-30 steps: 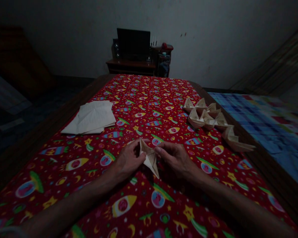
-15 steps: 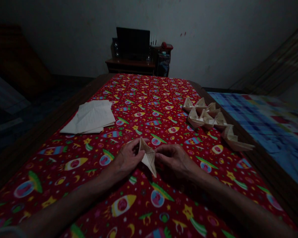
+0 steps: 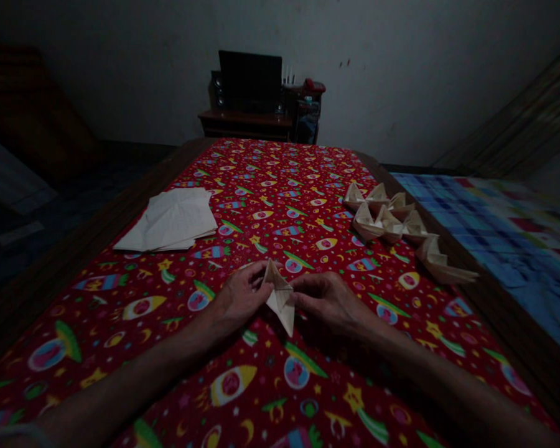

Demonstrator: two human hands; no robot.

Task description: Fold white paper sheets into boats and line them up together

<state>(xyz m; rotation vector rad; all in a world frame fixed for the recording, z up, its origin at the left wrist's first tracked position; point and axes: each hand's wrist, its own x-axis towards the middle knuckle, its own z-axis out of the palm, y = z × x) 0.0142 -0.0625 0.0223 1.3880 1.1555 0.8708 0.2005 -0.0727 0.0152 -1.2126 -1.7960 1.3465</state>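
Between my two hands is a folded paper boat [image 3: 280,301], cream-coloured, with one pointed end up and away and the other toward me. My left hand [image 3: 243,289] pinches its left side, thumb on the near face and fingers behind. On the right edge, the thumb and forefinger of my right hand [image 3: 324,297] close on the paper. Some fingertips are hidden behind the folds. Several similar folded paper boats [image 3: 387,221] stand grouped at the right, with one more boat [image 3: 442,262] nearer me. A stack of flat paper sheets [image 3: 172,219] lies at the left.
A red cloth [image 3: 270,205] with rocket prints covers the long table, whose dark wooden edge [image 3: 499,323] shows along the right. Beyond its far end stand a monitor [image 3: 251,79] and speakers on a desk [image 3: 247,122]. Right of the table is a blue checked surface [image 3: 485,218].
The paper boat has shifted slightly right and turned a little, its upper tip now further right. My hands keep their hold and have barely moved.
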